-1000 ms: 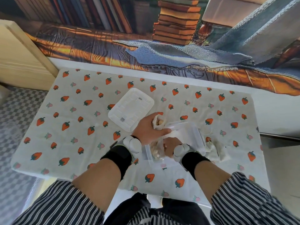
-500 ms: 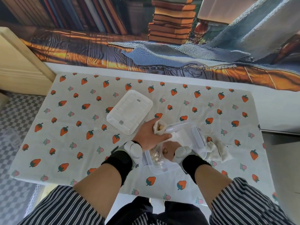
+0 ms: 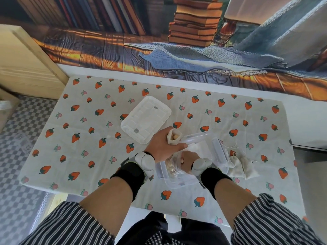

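Barely shifted, my left hand [image 3: 162, 147] still grips the part-filled pouch [image 3: 174, 138], my right hand [image 3: 187, 160] curls in the box [image 3: 178, 184] of nuts [image 3: 170, 169], hold unclear; two pouches [image 3: 234, 165] lie finished.

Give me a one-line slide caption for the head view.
Left hand grips an open pouch while the right hand reaches into the clear box.

We see bright, even daylight with soft, faint shadows; the wide lens bends the frame's edges, and the lower corners look slightly smeared.
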A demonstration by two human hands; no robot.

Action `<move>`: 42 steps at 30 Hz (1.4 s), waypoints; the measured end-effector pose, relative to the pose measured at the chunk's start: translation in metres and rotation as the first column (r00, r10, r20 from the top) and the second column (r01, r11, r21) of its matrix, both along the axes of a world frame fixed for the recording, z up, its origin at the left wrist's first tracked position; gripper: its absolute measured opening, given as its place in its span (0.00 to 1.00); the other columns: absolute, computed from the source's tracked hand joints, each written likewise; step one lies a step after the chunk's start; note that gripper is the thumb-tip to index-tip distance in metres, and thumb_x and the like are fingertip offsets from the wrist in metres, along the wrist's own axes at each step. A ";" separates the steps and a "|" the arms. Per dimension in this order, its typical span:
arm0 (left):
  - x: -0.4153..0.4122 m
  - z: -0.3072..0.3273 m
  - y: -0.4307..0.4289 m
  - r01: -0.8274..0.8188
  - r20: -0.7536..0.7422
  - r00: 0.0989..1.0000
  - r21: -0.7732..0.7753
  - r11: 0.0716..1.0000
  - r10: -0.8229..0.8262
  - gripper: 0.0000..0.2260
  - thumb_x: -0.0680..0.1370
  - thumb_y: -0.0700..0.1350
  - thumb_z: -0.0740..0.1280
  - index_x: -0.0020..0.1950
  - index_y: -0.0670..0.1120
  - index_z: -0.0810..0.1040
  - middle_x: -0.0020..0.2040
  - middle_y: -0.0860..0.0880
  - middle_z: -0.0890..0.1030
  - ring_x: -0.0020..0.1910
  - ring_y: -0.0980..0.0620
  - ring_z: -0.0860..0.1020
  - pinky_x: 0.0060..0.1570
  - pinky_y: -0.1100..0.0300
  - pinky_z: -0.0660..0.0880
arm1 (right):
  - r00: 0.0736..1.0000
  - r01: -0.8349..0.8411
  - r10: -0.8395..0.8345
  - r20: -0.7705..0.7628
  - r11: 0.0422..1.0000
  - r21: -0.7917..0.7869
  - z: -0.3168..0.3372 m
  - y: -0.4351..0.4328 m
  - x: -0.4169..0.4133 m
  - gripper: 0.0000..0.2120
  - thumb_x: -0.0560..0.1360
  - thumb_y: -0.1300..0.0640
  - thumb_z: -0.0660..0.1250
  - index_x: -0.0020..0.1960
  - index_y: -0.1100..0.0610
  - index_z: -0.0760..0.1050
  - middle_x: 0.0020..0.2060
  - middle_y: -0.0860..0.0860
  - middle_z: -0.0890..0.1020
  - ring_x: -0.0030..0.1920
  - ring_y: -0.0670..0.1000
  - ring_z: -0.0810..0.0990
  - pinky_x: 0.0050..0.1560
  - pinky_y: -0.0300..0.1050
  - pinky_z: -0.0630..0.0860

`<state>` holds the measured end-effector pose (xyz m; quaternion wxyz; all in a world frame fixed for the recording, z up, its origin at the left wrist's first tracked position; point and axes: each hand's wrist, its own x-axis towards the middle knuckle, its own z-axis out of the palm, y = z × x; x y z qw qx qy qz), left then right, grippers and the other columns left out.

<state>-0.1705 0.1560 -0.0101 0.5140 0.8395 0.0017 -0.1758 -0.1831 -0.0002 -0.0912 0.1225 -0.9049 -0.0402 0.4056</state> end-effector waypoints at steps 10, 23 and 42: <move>-0.002 -0.005 0.000 -0.013 -0.023 1.000 -0.008 1.000 0.013 0.16 0.70 0.54 0.79 0.48 0.47 0.77 0.43 0.47 0.81 0.44 0.46 0.80 0.51 0.46 0.80 | 0.999 0.005 -0.004 -0.049 1.000 0.016 -0.003 -0.005 0.007 0.16 0.82 0.52 0.57 0.35 0.49 0.64 0.34 0.44 0.70 0.44 0.52 0.73 0.47 0.43 0.68; 0.000 -0.002 -0.004 -0.003 -0.057 0.998 -0.059 0.998 0.000 0.14 0.70 0.49 0.79 0.47 0.47 0.77 0.40 0.50 0.80 0.39 0.55 0.77 0.46 0.57 0.76 | 0.945 0.247 -0.195 -0.262 0.952 0.183 0.038 -0.027 0.024 0.09 0.73 0.64 0.63 0.48 0.64 0.81 0.37 0.58 0.80 0.37 0.55 0.77 0.44 0.44 0.76; 0.007 0.026 -0.031 0.045 -0.175 0.981 -0.214 0.976 -0.084 0.28 0.66 0.57 0.76 0.65 0.54 0.77 0.42 0.53 0.75 0.36 0.55 0.75 0.34 0.62 0.76 | 0.943 0.277 -0.323 -0.076 0.640 0.716 0.217 -0.053 0.073 0.08 0.75 0.62 0.73 0.54 0.61 0.80 0.46 0.61 0.84 0.44 0.54 0.87 0.51 0.47 0.83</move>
